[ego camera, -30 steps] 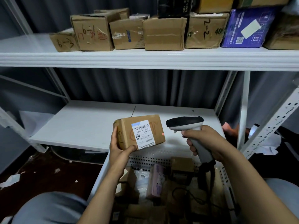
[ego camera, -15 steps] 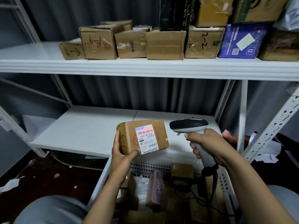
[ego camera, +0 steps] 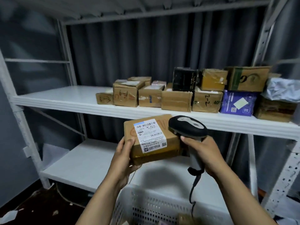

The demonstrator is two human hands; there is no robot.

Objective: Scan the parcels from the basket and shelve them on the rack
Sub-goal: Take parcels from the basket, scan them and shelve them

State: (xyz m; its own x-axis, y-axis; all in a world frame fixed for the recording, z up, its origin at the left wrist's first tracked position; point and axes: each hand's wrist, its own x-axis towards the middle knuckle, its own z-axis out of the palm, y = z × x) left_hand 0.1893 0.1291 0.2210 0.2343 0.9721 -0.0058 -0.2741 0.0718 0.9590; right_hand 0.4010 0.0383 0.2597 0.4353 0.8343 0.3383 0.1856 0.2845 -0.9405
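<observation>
My left hand (ego camera: pixel 124 157) grips a brown cardboard parcel (ego camera: pixel 168 147) by its left end, its white barcode label facing up toward me. My right hand (ego camera: pixel 203 154) holds a black and grey handheld scanner (ego camera: pixel 186 126) by the handle, its head right beside the parcel's right edge. Both are raised just in front of the rack's middle shelf (ego camera: pixel 65 99). The white perforated basket (ego camera: pixel 155 207) sits below my arms, its contents mostly out of view.
Several cardboard parcels (ego camera: pixel 176 100), a black box (ego camera: pixel 184 78) and a blue box (ego camera: pixel 237 103) fill the right half of the middle shelf. The shelf's left half and the lower shelf (ego camera: pixel 81 163) are bare. White rack posts (ego camera: pixel 289 172) stand at right.
My view has tilted up and the parcel and scanner have risen toward the middle shelf. The scanner now sits closer to the parcel. The basket's contents have dropped out of sight.
</observation>
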